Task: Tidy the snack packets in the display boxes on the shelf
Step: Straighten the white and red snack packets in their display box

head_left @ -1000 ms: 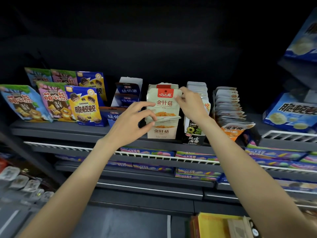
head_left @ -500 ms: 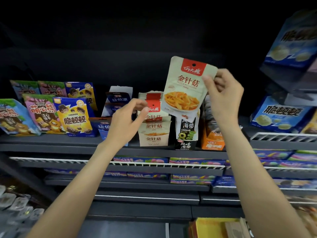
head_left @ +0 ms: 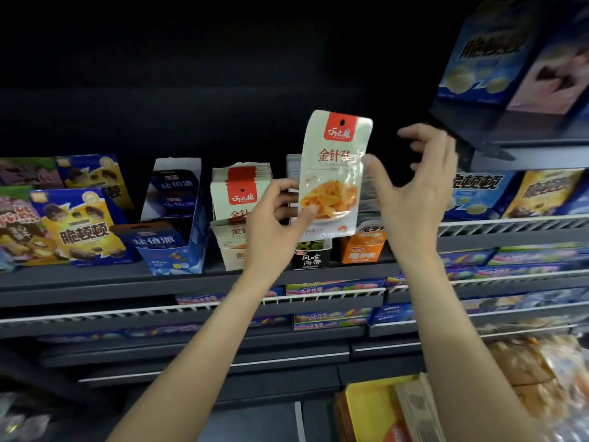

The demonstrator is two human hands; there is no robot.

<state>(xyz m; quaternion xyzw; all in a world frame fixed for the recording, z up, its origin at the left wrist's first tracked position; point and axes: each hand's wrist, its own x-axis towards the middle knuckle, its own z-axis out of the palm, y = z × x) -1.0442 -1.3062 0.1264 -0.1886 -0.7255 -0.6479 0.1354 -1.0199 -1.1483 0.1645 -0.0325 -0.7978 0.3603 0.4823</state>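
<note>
A white snack packet with a red label (head_left: 334, 173) is held upright in front of the shelf. My left hand (head_left: 277, 221) pinches its lower left edge, thumb on the front. My right hand (head_left: 414, 186) hovers just right of the packet with fingers spread, apart from it. Behind my left hand stands the white display box (head_left: 236, 212) holding several matching packets. Next to it stand a black display box (head_left: 312, 256) and an orange display box (head_left: 363, 247), both partly hidden by the held packet.
A blue display box (head_left: 172, 231) and blue-and-yellow snack bags (head_left: 79, 224) fill the shelf's left side. Blue boxes (head_left: 478, 193) sit at right. An upper shelf's corner (head_left: 465, 145) juts out beside my right hand. A dark shelf edge (head_left: 127, 282) runs below, with lower racks of packets.
The packet passed from my right hand to my left hand and came lower. My right hand let go and opened. The view shifted closer to the shelf.
</note>
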